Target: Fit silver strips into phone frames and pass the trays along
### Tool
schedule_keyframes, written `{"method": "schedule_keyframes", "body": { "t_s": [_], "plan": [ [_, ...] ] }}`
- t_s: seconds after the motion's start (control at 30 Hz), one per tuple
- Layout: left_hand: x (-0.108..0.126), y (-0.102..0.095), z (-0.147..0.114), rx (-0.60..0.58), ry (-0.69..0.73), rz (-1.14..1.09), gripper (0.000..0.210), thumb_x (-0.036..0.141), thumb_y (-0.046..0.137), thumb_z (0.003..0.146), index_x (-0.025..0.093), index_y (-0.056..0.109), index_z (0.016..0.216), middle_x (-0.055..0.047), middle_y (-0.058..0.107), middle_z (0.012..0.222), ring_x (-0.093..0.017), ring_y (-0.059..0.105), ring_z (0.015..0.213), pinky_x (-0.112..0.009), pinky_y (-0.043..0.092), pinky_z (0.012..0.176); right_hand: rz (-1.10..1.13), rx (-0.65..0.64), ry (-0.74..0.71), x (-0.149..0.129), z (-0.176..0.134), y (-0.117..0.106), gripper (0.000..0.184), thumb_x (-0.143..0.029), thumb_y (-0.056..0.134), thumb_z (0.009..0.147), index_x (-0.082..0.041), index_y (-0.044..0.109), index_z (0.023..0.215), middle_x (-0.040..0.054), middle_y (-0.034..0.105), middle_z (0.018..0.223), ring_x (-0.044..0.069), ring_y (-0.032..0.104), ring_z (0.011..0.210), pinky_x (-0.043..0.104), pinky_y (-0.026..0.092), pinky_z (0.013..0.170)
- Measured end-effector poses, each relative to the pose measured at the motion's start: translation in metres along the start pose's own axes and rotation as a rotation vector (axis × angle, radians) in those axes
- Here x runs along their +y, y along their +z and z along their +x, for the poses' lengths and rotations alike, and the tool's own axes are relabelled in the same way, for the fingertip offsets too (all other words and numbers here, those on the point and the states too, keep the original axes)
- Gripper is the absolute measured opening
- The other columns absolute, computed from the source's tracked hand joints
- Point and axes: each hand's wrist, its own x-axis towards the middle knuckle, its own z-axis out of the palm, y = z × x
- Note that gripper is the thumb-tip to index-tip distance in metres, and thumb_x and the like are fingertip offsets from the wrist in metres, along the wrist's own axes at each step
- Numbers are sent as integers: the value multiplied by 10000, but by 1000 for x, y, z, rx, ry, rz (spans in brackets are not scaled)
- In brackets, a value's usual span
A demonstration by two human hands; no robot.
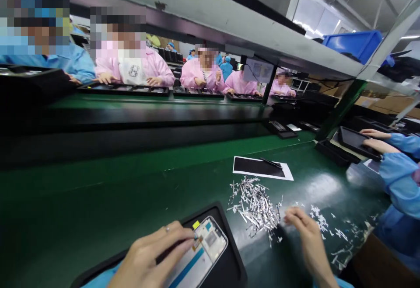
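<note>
Our left hand (154, 251): at smartphone frame (214, 238), grip we cannot tell | our right hand (307, 230): fingertips together, right of strip pile (259, 207)

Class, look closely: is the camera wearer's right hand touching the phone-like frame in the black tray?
No, the right hand is beside the pile of thin strips, and only the left hand is at the frame.

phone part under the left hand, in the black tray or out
In: the phone part lies within the black tray, whose rim shows past its far end; the left hand partly covers it.
</note>
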Motion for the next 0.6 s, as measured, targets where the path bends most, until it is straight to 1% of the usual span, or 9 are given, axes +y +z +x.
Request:
{"method": "schedule_keyframes", "body": {
  "t_s": [0.1,0.17,0.23,0.3,0.37,0.43,0.5,0.57,0.6],
  "plan": [
    [-11,-13,-5,-1,-166,-13,253,478,495,742,292,660,696,57,676,736,-145,636,721,-119,483,638,-276,153,46,27,1,-45,325,-503,485,668,-186,554,693,25,561,705,192,506,688,292,361,664],
    [-13,-19,-6,-40,-244,-57,279,482,497,727,261,662,688,32,673,729,-147,629,657,-129,478,558,-475,245,54,41,2,-66,329,-522,480,636,-199,546,635,29,529,634,202,474,608,325,341,622],
    [-14,-21,-6,-86,-324,-104,287,472,495,719,234,653,687,20,666,719,-136,604,577,-142,448,466,-644,309,35,49,3,-77,306,-503,461,632,-210,504,559,30,449,549,215,426,567,351,319,592],
    [-16,-21,-6,-129,-403,-128,287,458,487,719,217,641,694,16,657,703,-120,559,489,-163,415,413,-803,331,-55,51,3,-78,266,-434,401,679,-206,509,596,52,453,577,240,427,603,380,329,613],
    [-19,-19,-6,-160,-455,-126,284,443,471,726,211,635,725,10,652,719,-115,532,461,-182,410,422,-958,321,-247,46,0,-68,261,-341,336,743,-179,539,727,85,522,695,253,457,670,394,359,646],
    [-21,-17,-6,-172,-464,-116,282,426,448,739,215,634,758,5,651,763,-129,551,519,-196,418,464,-1005,269,-491,35,-9,-44,248,-267,318,807,-154,536,843,93,553,793,237,489,715,370,398,651],
    [-22,-14,-5,-187,-449,-109,274,402,425,753,224,633,764,7,647,794,-151,578,630,-208,429,539,-840,140,-684,19,-21,-12,189,-201,369,833,-140,516,936,87,552,849,200,517,777,316,429,680],
    [-20,-11,-5,-211,-423,-93,265,377,404,767,229,623,742,13,638,783,-161,577,700,-224,424,599,-647,-89,-864,1,-34,23,249,-112,383,824,-117,470,1058,102,545,937,184,513,885,280,438,731],
    [-18,-9,-6,-226,-403,-75,265,368,392,776,230,613,728,15,628,765,-162,568,708,-234,417,614,-621,-151,-932,-8,-39,40,278,-90,378,821,-103,453,1088,121,529,1019,191,496,945,293,429,777]
  ]
}}
